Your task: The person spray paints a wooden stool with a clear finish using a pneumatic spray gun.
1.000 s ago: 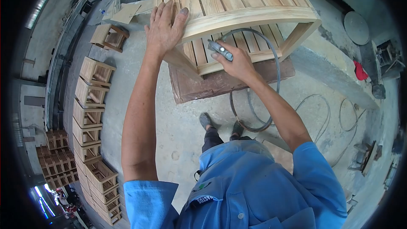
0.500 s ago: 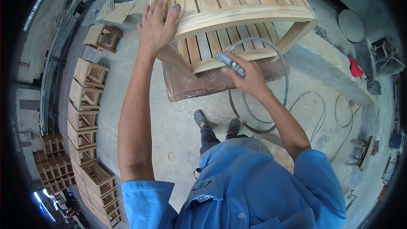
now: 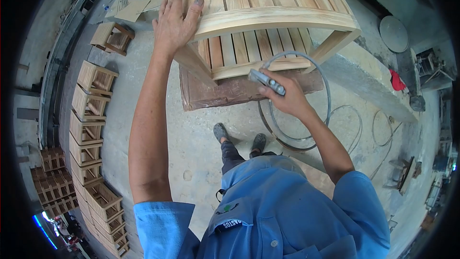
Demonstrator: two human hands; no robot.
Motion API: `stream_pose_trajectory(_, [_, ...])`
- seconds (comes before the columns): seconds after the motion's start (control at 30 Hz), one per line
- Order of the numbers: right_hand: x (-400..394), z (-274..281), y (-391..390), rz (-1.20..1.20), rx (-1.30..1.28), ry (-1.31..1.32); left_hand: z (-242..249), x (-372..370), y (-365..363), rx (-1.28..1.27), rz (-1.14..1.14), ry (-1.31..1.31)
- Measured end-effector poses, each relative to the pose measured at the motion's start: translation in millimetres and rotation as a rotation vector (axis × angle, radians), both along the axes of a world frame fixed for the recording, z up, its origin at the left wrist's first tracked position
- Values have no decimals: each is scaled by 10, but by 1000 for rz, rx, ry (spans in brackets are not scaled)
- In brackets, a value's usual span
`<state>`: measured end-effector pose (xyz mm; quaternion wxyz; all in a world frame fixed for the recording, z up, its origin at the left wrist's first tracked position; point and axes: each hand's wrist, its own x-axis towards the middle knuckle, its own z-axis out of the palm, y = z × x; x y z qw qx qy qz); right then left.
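Note:
A slatted wooden table [image 3: 278, 15] with a lower slatted shelf [image 3: 254, 45] stands at the top of the view. My left hand [image 3: 177, 26] lies on its near left corner, fingers spread over the top. My right hand [image 3: 287, 93] is wrapped round a metal air tool [image 3: 267, 82], whose nozzle points toward the lower shelf's front rail. A grey hose [image 3: 327, 91] loops up around that hand. Under the table is a brown wrapped block [image 3: 239, 94].
Small wooden stools [image 3: 88, 127] stand in a long row at the left, with a single stool [image 3: 112, 38] above them. Coiled hose [image 3: 357, 129] lies on the floor at the right. A concrete ledge [image 3: 369, 79] runs along the right, near a red cloth [image 3: 396, 80].
My right hand and the air tool have moved slightly right and down. My left hand stays on the table corner. The view has shifted a little.

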<state>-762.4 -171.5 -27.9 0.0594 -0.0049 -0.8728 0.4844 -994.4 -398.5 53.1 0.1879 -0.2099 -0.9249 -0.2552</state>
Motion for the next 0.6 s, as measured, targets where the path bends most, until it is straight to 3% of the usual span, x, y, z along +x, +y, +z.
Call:
stream_pose_trajectory(0.23, [-408,9,114,-95,-4,85,-14,-8,-12,2,5,10])
stream_pose_trajectory(0.3, [-631,-53,161,-160,11,271,2,8,-8,6,14,4])
stream_pose_trajectory(0.53, [-566,-95,239,-138,59,241,-8,-15,-16,30,7,-1])
stream_pose_trajectory(0.6, [-350,-30,217,-89,-1,117,-33,-30,-21,27,1,14])
